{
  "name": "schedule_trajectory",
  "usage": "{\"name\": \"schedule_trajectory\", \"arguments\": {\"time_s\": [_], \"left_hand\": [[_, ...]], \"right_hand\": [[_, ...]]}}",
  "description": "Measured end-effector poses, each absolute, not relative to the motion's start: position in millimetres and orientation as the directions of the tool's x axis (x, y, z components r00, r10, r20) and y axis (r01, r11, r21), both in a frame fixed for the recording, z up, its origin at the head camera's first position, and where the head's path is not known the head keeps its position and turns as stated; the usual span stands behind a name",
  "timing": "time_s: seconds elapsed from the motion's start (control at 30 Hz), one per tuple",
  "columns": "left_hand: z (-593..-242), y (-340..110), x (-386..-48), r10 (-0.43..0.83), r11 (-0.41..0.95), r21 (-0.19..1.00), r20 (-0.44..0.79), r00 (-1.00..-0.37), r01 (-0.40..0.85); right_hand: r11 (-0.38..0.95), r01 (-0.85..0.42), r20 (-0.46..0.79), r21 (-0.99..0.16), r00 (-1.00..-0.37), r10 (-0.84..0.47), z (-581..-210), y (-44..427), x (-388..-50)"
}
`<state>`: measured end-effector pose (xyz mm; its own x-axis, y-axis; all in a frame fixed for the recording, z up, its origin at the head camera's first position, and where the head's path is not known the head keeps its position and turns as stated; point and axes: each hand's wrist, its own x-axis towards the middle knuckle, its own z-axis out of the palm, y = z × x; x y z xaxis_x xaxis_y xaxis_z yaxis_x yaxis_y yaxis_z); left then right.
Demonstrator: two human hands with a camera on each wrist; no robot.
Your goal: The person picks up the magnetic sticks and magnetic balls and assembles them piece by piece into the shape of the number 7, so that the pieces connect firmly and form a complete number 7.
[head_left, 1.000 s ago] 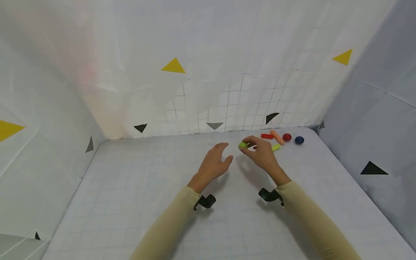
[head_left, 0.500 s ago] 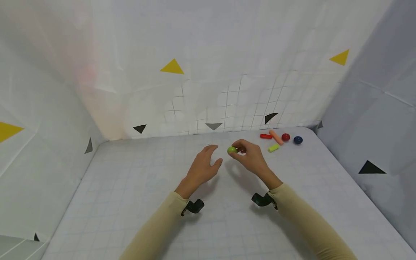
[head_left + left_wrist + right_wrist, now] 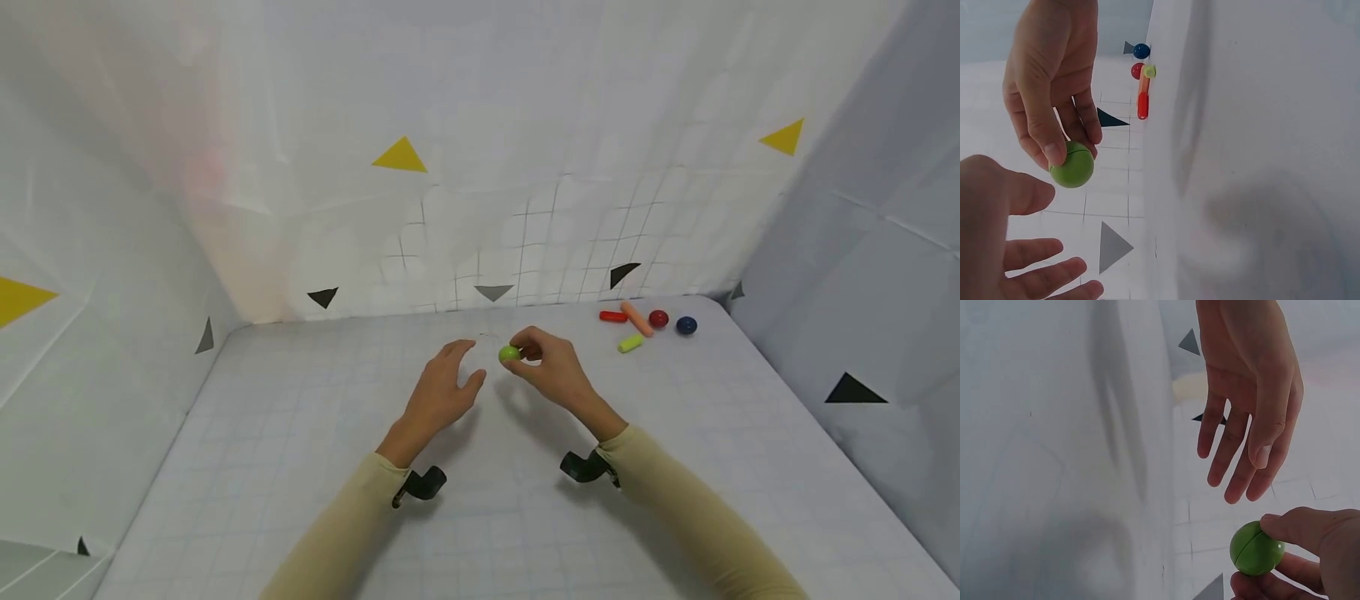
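A small green ball [image 3: 509, 354] with a seam line is pinched between the thumb and fingers of my right hand [image 3: 551, 367], held above the table. My left hand [image 3: 441, 390] hovers to the left of it, fingers apart and holding nothing. In the left wrist view, the green ball [image 3: 1072, 165] lies just beyond the left thumb, with a gap between them. The right wrist view shows the seam on the green ball [image 3: 1256, 549] and the left hand [image 3: 1250, 394] apart from it.
At the table's back right lie a red stick [image 3: 612, 317], an orange stick [image 3: 637, 318], a yellow-green stick [image 3: 631, 342], a red ball [image 3: 658, 318] and a dark blue ball [image 3: 686, 326]. White sheets with yellow and black triangles wall the table [image 3: 300, 467].
Both hands have moved left and slightly nearer, the right one carrying the green ball. The yellow-green stick, partly covered by the right hand before, now shows whole.
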<state>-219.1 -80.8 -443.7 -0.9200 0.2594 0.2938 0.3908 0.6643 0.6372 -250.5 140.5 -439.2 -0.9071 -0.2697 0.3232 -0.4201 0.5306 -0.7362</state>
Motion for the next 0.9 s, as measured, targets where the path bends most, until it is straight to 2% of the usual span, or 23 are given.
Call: {"name": "schedule_trajectory", "arguments": {"time_s": [0.57,0.9], "left_hand": [[-452.0,-125.0,-212.7,0.193,0.686,0.649,0.274,-0.942,0.33],[-457.3,-131.1,-211.5,0.192,0.68,0.667,0.239,-0.952,0.305]], "right_hand": [[0.457,-0.469,0.321,-0.756,-0.874,-0.366,-454.1,99.2,-245.5],[0.454,-0.461,0.282,-0.762,-0.868,-0.408,-458.7,83.0,-243.7]]}}
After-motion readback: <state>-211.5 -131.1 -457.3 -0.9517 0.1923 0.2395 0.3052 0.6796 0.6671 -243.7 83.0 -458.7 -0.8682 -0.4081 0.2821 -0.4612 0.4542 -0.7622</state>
